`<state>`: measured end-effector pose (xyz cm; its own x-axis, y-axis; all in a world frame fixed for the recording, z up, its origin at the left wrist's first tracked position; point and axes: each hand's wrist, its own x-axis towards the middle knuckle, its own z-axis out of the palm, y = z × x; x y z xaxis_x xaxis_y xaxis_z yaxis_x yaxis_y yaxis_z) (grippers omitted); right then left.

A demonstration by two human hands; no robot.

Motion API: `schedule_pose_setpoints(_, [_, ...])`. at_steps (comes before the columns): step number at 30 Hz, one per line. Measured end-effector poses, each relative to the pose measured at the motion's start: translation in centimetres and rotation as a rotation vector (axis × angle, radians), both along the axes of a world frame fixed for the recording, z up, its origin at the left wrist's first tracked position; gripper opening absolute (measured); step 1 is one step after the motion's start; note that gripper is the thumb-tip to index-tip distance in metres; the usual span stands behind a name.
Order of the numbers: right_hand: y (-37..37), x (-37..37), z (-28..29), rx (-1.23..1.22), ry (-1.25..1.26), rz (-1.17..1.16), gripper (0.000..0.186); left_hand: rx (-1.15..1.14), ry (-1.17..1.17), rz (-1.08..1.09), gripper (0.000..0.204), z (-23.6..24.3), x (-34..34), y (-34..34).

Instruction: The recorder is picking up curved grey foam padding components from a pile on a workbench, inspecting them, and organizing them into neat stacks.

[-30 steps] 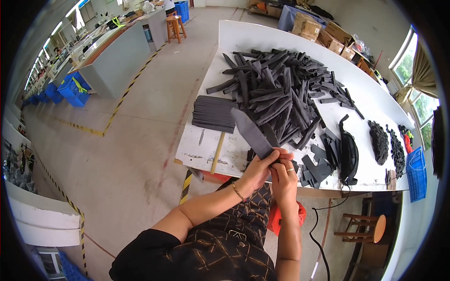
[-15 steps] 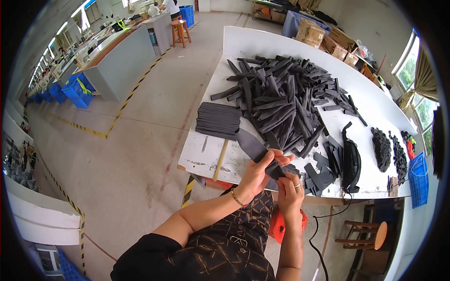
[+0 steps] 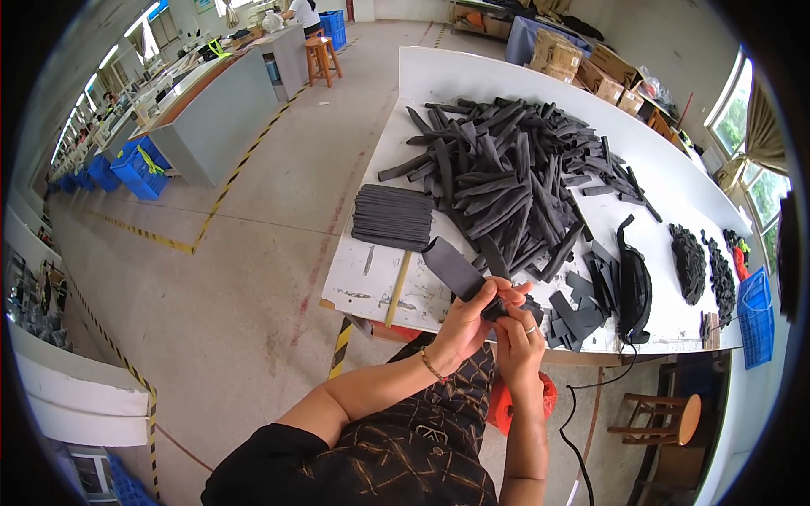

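Note:
A dark grey fabric strip [image 3: 454, 268] is held over the near edge of the white table. My left hand [image 3: 467, 319] grips it, with the thumb on top and the strip's free end reaching up and left. Close beside it, my right hand [image 3: 520, 341] pinches the strip's near end, which the fingers partly hide. Beyond my hands lies a large loose heap of dark strips [image 3: 498, 181]. To its left stands a neat stack of the same strips [image 3: 392, 215].
A yellowish stick [image 3: 398, 288] lies near the table's front left. Flat dark pieces [image 3: 575, 319], a black pouch [image 3: 633, 282] and small dark bundles [image 3: 688, 263] are to the right. A blue basket [image 3: 754, 320] hangs at the right end. A wooden stool [image 3: 688, 419] stands below.
My hands have come closer together on the strip, and its near end is now more bunched between the fingers. The heap and the stack look the same.

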<state>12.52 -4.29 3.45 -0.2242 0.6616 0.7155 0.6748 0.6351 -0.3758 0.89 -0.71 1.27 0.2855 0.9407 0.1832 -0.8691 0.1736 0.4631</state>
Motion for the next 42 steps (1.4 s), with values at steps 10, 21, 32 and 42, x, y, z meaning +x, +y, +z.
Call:
schedule_pose_setpoints(10, [0.3,-2.0,-2.1,-0.395,0.830,-0.103,0.013,-0.057,0.010,0.059,0.036,0.0,-0.2,1.4])
schedule_pose_setpoints(21, [-0.8,-0.7,0.0,-0.195,0.674,-0.181,0.007,0.224,0.037,0.058,0.047,0.5,-2.3,2.0])
schedule_pose_setpoints(32, [-1.4,0.9,0.1,0.055,0.398,-0.131,0.014,0.088,0.057,0.198,0.013,-1.6,-7.2,2.8])
schedule_pose_setpoints(42, [-0.3,2.1,-1.4,-0.307,0.590,-0.228,0.010,-0.078,0.436,0.327,0.017,-0.9,-7.6,2.9])
